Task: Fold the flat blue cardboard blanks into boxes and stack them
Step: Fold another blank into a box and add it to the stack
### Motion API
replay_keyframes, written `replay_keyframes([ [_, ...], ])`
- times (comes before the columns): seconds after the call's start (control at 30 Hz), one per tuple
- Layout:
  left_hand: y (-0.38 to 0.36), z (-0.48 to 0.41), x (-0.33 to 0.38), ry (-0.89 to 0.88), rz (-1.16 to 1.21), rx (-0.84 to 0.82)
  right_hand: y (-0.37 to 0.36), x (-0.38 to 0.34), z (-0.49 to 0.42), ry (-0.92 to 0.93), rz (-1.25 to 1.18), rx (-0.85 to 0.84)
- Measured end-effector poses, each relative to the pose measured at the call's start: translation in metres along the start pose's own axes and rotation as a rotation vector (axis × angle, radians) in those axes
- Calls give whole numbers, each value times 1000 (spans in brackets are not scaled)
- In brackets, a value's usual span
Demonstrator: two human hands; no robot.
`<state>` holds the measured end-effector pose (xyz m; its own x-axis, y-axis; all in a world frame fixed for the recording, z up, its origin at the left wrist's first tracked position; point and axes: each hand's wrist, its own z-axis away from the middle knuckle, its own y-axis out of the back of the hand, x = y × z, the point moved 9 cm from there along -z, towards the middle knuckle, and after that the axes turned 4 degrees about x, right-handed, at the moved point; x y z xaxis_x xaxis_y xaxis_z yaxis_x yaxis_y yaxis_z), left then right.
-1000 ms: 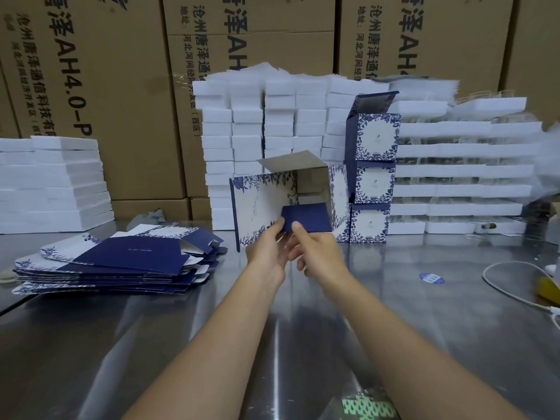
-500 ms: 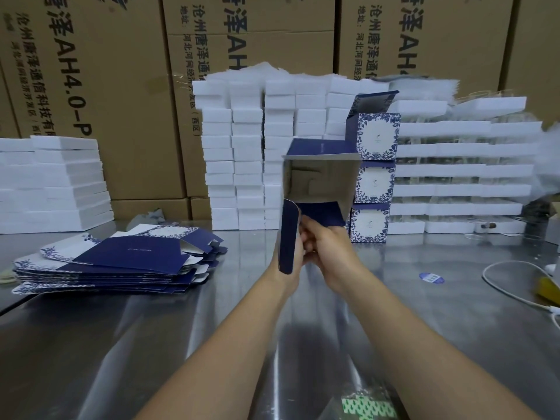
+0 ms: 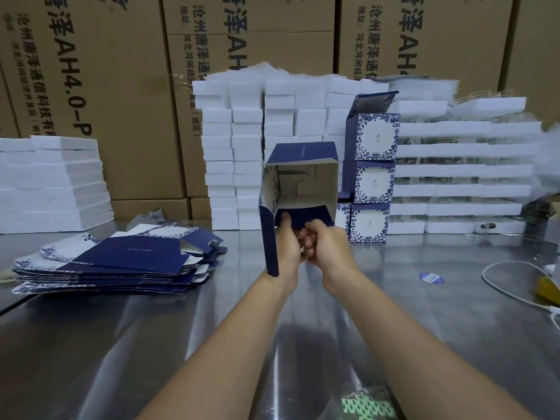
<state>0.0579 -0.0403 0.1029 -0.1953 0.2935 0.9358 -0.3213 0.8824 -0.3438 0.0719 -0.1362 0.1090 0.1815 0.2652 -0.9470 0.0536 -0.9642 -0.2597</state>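
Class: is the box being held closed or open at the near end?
Open: the held box shows its bare inside, and a side flap hangs unfolded.

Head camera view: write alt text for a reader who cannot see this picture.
The left hand and right hand hold a half-folded blue box over a metal table, its open end facing the camera, both gripping at its dark blue flap. A pile of flat blanks lies at left; finished boxes stand stacked behind at right.
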Motion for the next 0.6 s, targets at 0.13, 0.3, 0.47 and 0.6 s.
replay_keyframes([
  [0.13, -3, 2, -3, -48, -110, -46, -7, -4, 1, 25, 5, -72],
  [0.3, 2, 3, 5, -97, -178, 12, -15, 0, 4, 22, 120, -152],
  [0.47, -2, 5, 4, -84, -177, -32, -13, 4, 1, 12, 119, -101],
  [0.6, -6, 8, 3, -69, -147, -38, -10, 6, -1, 5, 88, -69],
])
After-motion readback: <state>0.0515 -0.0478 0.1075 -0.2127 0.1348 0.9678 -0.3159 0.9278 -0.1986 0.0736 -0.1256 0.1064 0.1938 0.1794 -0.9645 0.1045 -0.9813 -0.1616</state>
